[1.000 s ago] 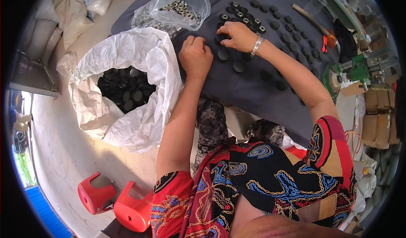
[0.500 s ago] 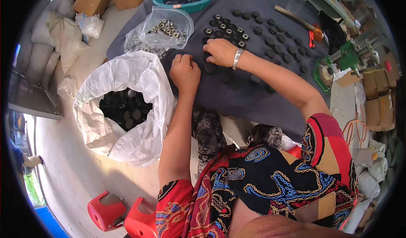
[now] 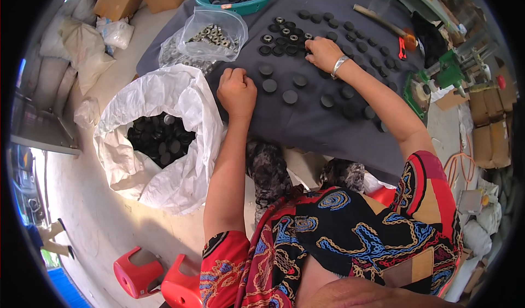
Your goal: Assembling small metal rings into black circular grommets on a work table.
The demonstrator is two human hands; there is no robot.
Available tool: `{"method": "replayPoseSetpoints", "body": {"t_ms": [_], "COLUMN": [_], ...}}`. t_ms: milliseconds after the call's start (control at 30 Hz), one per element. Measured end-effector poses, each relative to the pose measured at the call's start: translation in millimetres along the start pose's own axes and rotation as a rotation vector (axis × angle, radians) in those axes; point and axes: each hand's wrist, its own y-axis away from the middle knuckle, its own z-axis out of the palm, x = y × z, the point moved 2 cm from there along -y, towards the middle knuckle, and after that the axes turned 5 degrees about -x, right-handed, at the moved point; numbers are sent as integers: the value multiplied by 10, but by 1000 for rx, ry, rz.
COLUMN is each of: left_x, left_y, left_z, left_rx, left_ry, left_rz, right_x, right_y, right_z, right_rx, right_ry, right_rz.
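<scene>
My left hand [image 3: 237, 93] is closed in a loose fist above the grey cloth, beside the white sack; whatever its fingers hold is hidden. My right hand [image 3: 324, 55], with a silver bangle at the wrist, reaches down among the black round caps, its fingertips pinched together. I cannot make out what is between them. Just beyond these fingers sits a cluster of upturned black caps [image 3: 278, 51], several with a shiny metal ring inside. Flat-topped black caps [image 3: 290, 97] lie spread nearer me and to the right. A clear plastic bag [image 3: 216, 37] of metal rings rests left of the cluster.
The white sack [image 3: 117, 127] stands open on the floor at left, black caps inside. A teal basin [image 3: 262, 5] of black pieces sits at the far edge. Rightward are a wooden-handled tool [image 3: 377, 19], a red cutter [image 3: 402, 48] and a green hand press [image 3: 449, 70]. Red stools [image 3: 131, 272] stand lower left.
My right hand has moved right, from the near-left edge of the ringed cluster to its right side, uncovering black caps on the cloth. My left hand stays nearly in place, still closed.
</scene>
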Motion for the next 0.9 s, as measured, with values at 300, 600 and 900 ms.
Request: {"method": "replayPoseSetpoints", "body": {"t_ms": [300, 600, 900], "left_x": [1, -11, -26], "left_y": [12, 11, 4], "left_z": [-20, -14, -11], "left_rx": [-4, -7, 7], "left_ry": [-19, -8, -6], "left_rz": [1, 0, 7], "right_x": [-10, -75, -21], "right_y": [-11, 61, 35], "right_z": [-2, 14, -45], "right_rx": [-75, 137, -92], "right_ry": [-26, -449, -85], "right_rz": [-68, -201, -231]}}
